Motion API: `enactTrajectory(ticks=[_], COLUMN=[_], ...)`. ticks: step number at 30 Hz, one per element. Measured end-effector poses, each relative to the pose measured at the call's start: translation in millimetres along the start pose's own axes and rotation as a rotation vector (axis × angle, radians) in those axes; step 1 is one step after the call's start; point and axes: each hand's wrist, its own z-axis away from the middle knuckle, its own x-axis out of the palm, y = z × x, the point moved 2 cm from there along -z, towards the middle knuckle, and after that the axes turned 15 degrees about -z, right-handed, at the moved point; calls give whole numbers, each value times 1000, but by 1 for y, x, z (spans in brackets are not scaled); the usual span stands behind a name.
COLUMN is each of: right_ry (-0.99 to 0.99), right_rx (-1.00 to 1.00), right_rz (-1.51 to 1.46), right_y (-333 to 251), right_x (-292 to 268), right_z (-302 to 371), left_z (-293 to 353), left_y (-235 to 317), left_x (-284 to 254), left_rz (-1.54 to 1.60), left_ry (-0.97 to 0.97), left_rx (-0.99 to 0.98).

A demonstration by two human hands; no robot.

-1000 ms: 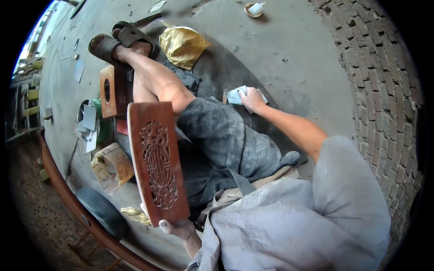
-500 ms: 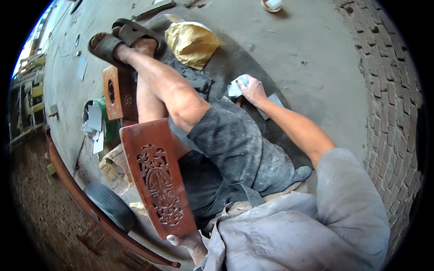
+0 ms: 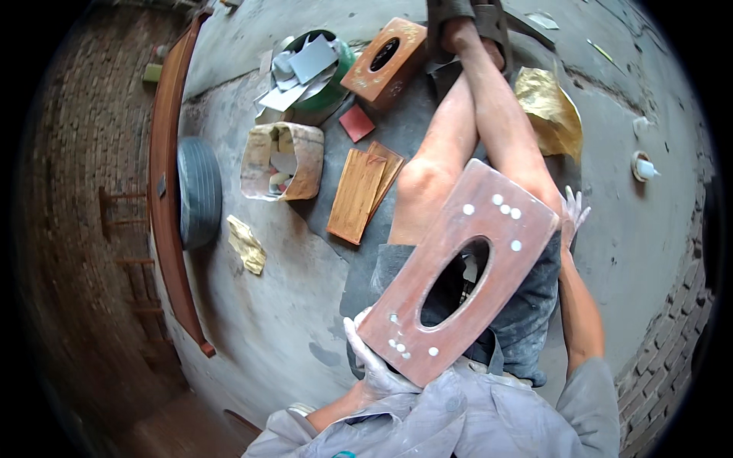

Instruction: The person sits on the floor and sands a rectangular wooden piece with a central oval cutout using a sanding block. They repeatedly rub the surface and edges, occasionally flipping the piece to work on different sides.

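A reddish-brown wooden tissue box (image 3: 397, 301) with an oval opening and several pale round spots lies tilted across my lap, its top face up. My left hand (image 3: 374, 366), whitened with dust, grips the box at its lower left corner. Beyond the upper right corner of the box is my right hand (image 3: 573, 212), its fingers spread with nothing seen in them. The box edge is close to that hand's wrist, and I cannot tell whether they touch.
Left of my legs lie thin wooden boards (image 3: 356, 195), a red square pad (image 3: 356, 123), a worn open container (image 3: 309, 160), a green bucket (image 3: 336, 95) of sheets and another tissue box (image 3: 374, 84). A tyre (image 3: 198, 191) stands farther left. Crumpled gold wrapping (image 3: 546, 114) lies right of my feet.
The tissue box has turned from its carved side to its top with the oval opening. The light blue sheet no longer shows in my right hand, whose fingers have spread. The view has swung left.
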Motion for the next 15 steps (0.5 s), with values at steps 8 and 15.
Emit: enactTrajectory(ticks=[8, 15], right_ry=[223, 147], right_rx=[-204, -70], right_rz=[-6, -545], right_y=[48, -20], right_x=[-12, -98], right_z=[-6, -35], left_z=[4, -31], left_y=[-4, -20], left_x=[9, -26], left_rz=[-13, 26], left_ry=[11, -55], left_rx=[142, 208])
